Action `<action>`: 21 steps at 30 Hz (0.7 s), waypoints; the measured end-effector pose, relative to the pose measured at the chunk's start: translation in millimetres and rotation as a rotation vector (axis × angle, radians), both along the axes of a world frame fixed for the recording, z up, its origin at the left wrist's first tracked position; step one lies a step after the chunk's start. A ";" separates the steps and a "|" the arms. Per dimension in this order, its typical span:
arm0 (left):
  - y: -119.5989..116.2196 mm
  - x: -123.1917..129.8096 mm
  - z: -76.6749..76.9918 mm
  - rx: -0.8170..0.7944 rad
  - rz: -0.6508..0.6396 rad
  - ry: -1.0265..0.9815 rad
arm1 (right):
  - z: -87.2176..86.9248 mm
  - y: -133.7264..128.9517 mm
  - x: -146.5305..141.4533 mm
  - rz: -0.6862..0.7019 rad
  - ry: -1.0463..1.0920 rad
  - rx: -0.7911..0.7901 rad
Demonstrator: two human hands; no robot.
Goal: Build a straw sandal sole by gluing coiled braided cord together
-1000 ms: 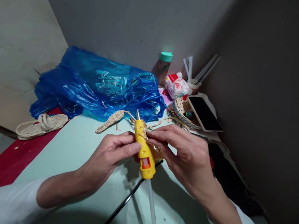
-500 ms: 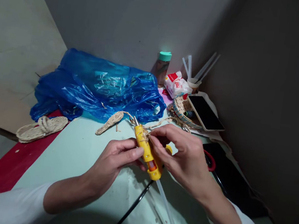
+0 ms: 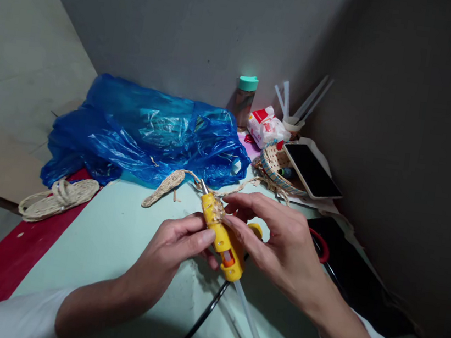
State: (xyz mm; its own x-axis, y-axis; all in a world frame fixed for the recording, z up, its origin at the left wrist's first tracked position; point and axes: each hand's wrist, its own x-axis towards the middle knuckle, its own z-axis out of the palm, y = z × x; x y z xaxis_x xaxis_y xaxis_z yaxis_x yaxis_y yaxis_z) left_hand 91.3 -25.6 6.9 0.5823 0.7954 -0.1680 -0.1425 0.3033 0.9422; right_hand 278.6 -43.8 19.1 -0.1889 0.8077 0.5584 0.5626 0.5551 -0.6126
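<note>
My left hand (image 3: 177, 246) is wrapped around the body of a yellow hot glue gun (image 3: 233, 246), its thumb on the near side. The gun's metal nozzle (image 3: 204, 186) points up and away, and a lump of dried glue with fibres (image 3: 215, 210) clings behind it. Beside that lump is my right hand (image 3: 271, 230), thumb and forefinger apart, with the fingertips at the gun's edge. A clear glue stick (image 3: 251, 322) and a black cord (image 3: 201, 321) trail from the gun's rear. Just beyond the nozzle lies a small woven straw sole (image 3: 164, 187) with a braided cord.
A blue plastic bag (image 3: 143, 130) covers the back left. A woven straw slipper (image 3: 61, 200) lies on red cloth at left. At back right are a jar (image 3: 245, 102), a tissue pack (image 3: 266, 125), a cup of glue sticks (image 3: 293, 125), a basket (image 3: 269, 166) and a phone (image 3: 312, 170).
My right thumb and forefinger have parted from a pinch at the dried glue. The glue gun stays in my left hand, and the view has shifted slightly.
</note>
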 end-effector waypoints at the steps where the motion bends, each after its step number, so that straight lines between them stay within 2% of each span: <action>1: -0.8 0.0 0.0 0.000 0.004 0.009 | -0.3 -0.6 0.0 0.003 0.000 0.001; 7: -8.3 1.2 2.4 -0.037 0.051 0.095 | -0.1 -2.8 -4.4 -0.008 -0.099 0.133; 12: -10.8 0.3 6.9 0.019 0.068 0.187 | -1.7 -5.9 -11.5 -0.064 -0.256 0.226; 21: -7.9 -4.2 8.0 0.098 0.074 0.267 | -3.5 -1.0 -20.5 -0.100 -0.359 0.232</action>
